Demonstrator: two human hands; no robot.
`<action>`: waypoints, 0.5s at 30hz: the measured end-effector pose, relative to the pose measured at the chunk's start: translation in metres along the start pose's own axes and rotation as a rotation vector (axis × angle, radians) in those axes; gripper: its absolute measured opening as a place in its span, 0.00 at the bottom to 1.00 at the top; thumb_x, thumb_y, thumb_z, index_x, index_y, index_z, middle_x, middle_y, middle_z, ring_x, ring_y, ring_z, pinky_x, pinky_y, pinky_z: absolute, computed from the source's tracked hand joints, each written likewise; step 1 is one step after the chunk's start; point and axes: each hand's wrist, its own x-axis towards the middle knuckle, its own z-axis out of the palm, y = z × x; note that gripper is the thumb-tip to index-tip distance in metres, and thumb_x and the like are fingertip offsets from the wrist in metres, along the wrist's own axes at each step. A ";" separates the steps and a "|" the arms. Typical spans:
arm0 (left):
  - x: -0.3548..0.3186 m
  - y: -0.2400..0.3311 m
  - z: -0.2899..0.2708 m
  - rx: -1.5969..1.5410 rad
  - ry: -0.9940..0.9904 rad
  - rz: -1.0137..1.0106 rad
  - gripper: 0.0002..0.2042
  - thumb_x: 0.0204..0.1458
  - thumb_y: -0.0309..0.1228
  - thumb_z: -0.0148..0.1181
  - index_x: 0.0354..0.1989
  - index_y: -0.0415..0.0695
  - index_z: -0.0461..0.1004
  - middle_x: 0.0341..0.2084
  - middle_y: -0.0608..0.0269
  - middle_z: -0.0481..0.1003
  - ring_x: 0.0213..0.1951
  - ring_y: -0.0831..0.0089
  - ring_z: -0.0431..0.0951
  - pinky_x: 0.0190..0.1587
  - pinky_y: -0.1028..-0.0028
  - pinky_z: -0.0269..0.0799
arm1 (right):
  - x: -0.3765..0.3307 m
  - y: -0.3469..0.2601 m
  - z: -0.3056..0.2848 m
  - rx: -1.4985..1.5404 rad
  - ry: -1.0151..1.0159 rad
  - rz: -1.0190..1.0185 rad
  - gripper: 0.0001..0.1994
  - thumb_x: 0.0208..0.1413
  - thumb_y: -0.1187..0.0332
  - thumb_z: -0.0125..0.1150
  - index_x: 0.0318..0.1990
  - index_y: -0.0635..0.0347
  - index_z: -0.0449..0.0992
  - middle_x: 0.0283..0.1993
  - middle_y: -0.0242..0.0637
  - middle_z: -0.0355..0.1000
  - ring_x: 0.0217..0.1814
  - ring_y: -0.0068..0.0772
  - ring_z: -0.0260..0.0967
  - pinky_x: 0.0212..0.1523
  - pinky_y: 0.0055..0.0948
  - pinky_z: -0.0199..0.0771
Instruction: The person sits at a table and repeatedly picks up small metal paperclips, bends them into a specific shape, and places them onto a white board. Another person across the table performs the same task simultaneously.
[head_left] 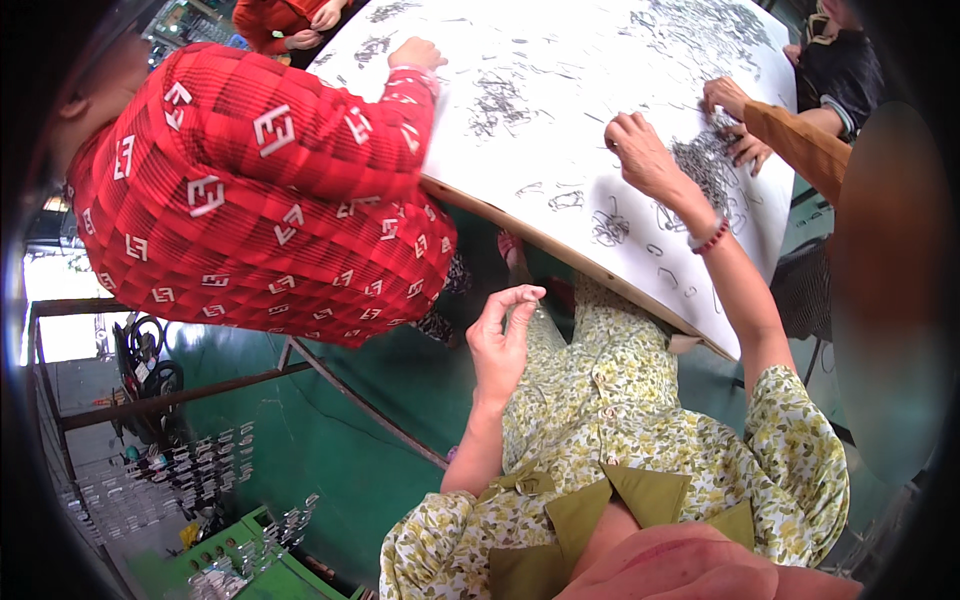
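Observation:
My left hand (502, 345) is raised in front of my lap, short of the table edge, with thumb and forefinger pinched together. Anything between those fingertips is too small to make out. Out over the white tabletop (470, 150) reaches my right hand (648, 160), a red beaded bracelet on its wrist. Its fingers are curled together, and what they hold, if anything, is hidden. Beside it lies a dense pile of small dark bent metal pieces (705, 170). Closer to me are a smaller cluster of thin loops (610, 228) and a few scattered single pieces (668, 275).
A person in a red patterned jacket (270, 190) stands at the left, one hand on the table. Across on the right, a brown-sleeved person's hands (735, 120) work at the pile. More heaps (500, 100) lie farther off. A metal frame (180, 395) and hanging metal parts (170, 475) stand lower left.

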 end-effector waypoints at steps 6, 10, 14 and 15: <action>0.002 0.022 0.002 0.041 0.087 -0.024 0.03 0.54 0.20 0.57 0.36 0.37 0.73 0.34 0.58 0.79 0.38 0.73 0.79 0.43 0.75 0.74 | 0.057 -0.010 0.049 0.015 -0.049 0.053 0.08 0.47 0.79 0.52 0.37 0.62 0.70 0.43 0.41 0.65 0.50 0.44 0.61 0.48 0.39 0.64; 0.005 0.037 -0.006 0.101 0.032 0.041 0.03 0.54 0.20 0.57 0.36 0.37 0.74 0.34 0.57 0.79 0.37 0.71 0.79 0.41 0.74 0.74 | 0.080 0.003 0.039 0.057 0.072 0.153 0.14 0.51 0.75 0.54 0.47 0.65 0.71 0.48 0.45 0.67 0.51 0.50 0.63 0.51 0.41 0.67; 0.006 0.046 -0.013 0.093 0.044 0.072 0.03 0.53 0.20 0.57 0.36 0.37 0.74 0.34 0.57 0.78 0.35 0.71 0.79 0.39 0.73 0.74 | 0.081 0.045 0.029 0.012 -0.076 0.238 0.12 0.50 0.75 0.58 0.43 0.68 0.75 0.38 0.52 0.68 0.43 0.54 0.67 0.46 0.41 0.69; 0.002 0.048 -0.014 0.048 0.040 0.055 0.03 0.53 0.19 0.57 0.36 0.37 0.74 0.34 0.58 0.79 0.37 0.72 0.79 0.42 0.74 0.74 | 0.077 0.044 0.025 0.011 -0.109 0.147 0.10 0.49 0.75 0.58 0.39 0.68 0.77 0.36 0.52 0.68 0.42 0.54 0.67 0.45 0.42 0.69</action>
